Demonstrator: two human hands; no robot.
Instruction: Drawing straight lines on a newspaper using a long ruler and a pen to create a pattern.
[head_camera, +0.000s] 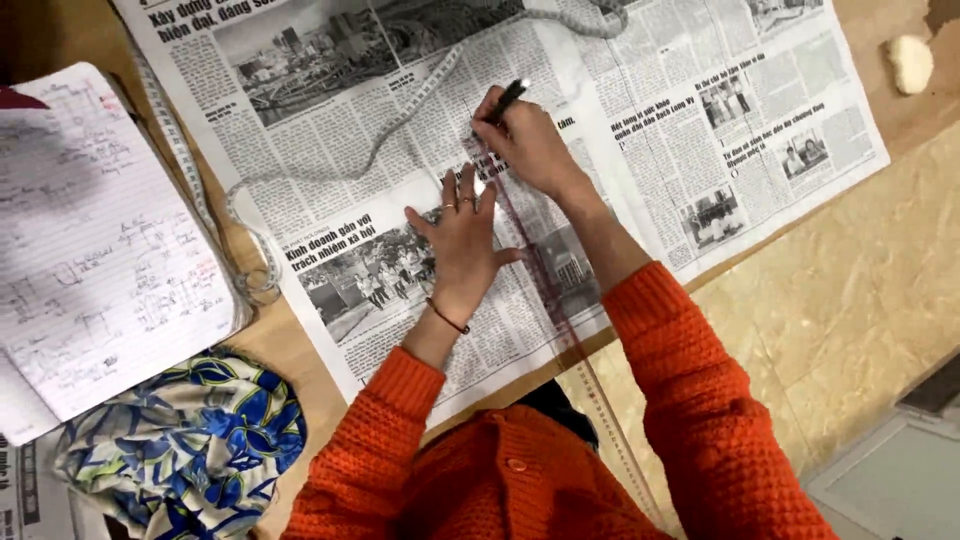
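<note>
A large newspaper sheet (640, 120) lies spread on the wooden table (300, 350). A long clear ruler (548, 290) runs over it from the middle toward the near edge. My left hand (462, 240) lies flat with fingers spread on the paper, pressing next to the ruler. My right hand (525, 140) is shut on a dark pen (508, 98) with its tip at the ruler's far end. Both arms wear orange knitted sleeves.
A tape measure (395, 135) snakes across the newspaper and down the left side. An open notebook (95, 240) with sketches lies at the left. Blue floral fabric (190, 440) is bunched at the near left. A pale lump (910, 62) sits at the far right.
</note>
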